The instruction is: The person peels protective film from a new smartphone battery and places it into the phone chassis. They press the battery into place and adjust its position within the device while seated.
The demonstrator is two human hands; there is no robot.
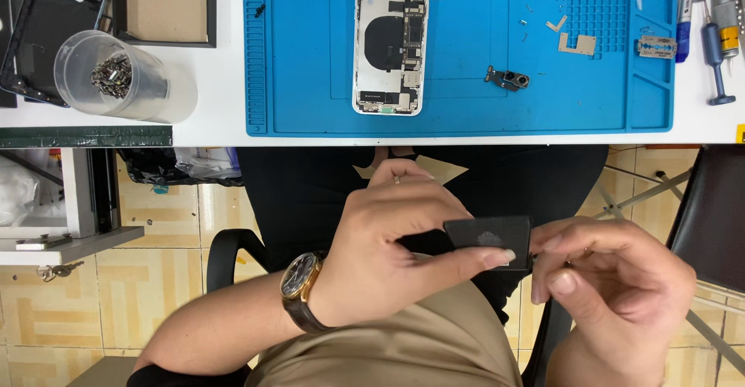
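Over my lap, below the table edge, both hands hold a flat black rectangular part (490, 238). My left hand (403, 240), with a wristwatch and a ring, pinches its lower edge between thumb and fingers. My right hand (613, 286) grips its right end with the fingertips. On the blue work mat (310, 84) lies an opened phone (391, 39), its back housing up and its inner boards showing, untouched by either hand.
A small camera module (507, 79) and metal shields (576, 43) lie on the mat's right half. A clear cup with screws (115, 77) stands at the left. Tools (718, 30) and a razor blade (656, 47) rest at the right. A black chair (710, 216) stands at the right.
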